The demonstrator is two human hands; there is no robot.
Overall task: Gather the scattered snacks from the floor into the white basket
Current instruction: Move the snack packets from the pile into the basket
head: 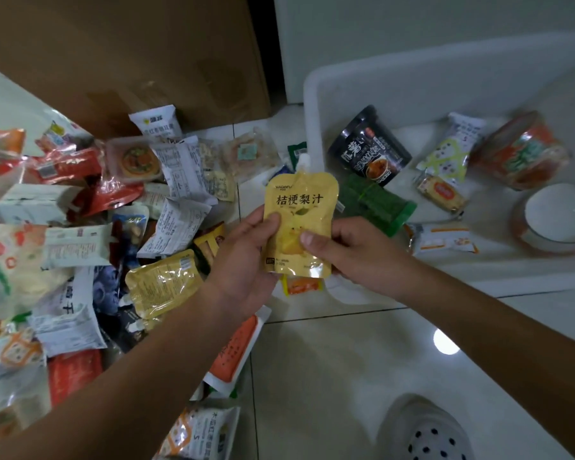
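Fingers of left hand [243, 260] and right hand [356, 250] pinch yellow pouch [301, 207] between them, beside white basket [312, 104]

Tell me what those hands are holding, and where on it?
A yellow juice pouch, upright. The left hand grips its lower left edge, the right hand its lower right edge.

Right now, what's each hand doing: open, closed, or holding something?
Left hand: holds the yellow juice pouch by its left edge.
Right hand: holds the same pouch, thumb on its front.
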